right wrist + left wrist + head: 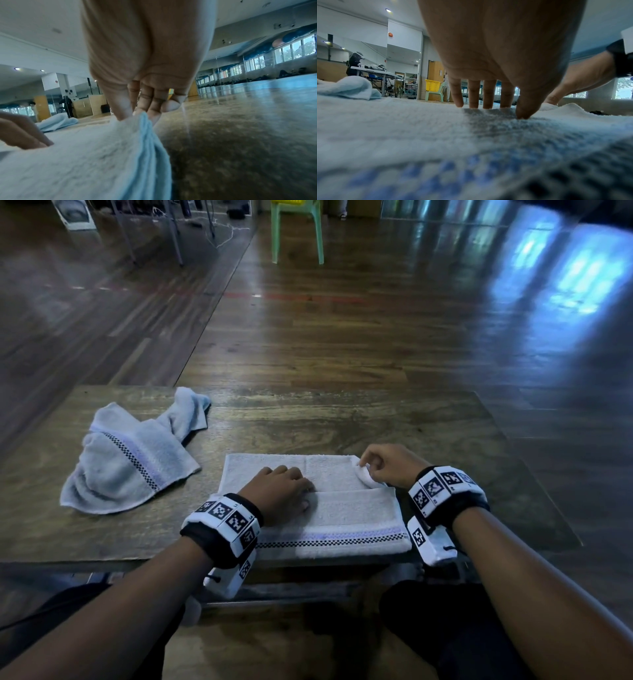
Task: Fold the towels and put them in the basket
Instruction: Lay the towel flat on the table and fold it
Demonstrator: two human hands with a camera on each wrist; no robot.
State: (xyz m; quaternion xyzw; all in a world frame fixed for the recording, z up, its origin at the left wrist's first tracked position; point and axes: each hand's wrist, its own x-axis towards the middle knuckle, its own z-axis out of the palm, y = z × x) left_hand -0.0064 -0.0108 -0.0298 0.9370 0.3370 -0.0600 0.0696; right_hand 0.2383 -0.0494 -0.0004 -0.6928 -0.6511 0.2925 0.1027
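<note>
Forearms reach in from the bottom of the head view, each with a black wrist band (226, 529) carrying white tiles printed with black square codes. They meet over the towel (346, 508), which lies flat on the near part of the table (308, 419), just in front of the person — pale, rectangular, with its near half folded up over the far half so that a seam runs across the middle. A checkered stripe runs along its near edge.

On that seam rests the left hand (284, 494), palm down, fingers (473, 94) straight and slightly spread, tips and thumb pressing into the cloth; it grips nothing. At the towel's far right corner the right hand (390, 467) pinches a bunched bit of fabric between thumb and curled fingers (150, 102), lifting that corner a little off the surface. From the right wrist view the gathered edge hangs in soft pleats below the thumb.

Well to the left on the same table lies a second towel (130, 457), unfolded and rumpled, pale blue-grey with a similar checkered stripe, one end trailing toward the far edge.

Beyond the table stretches glossy wooden floor — on it, far back, a green chair (297, 231) bearing a yellow basket (433, 85).
</note>
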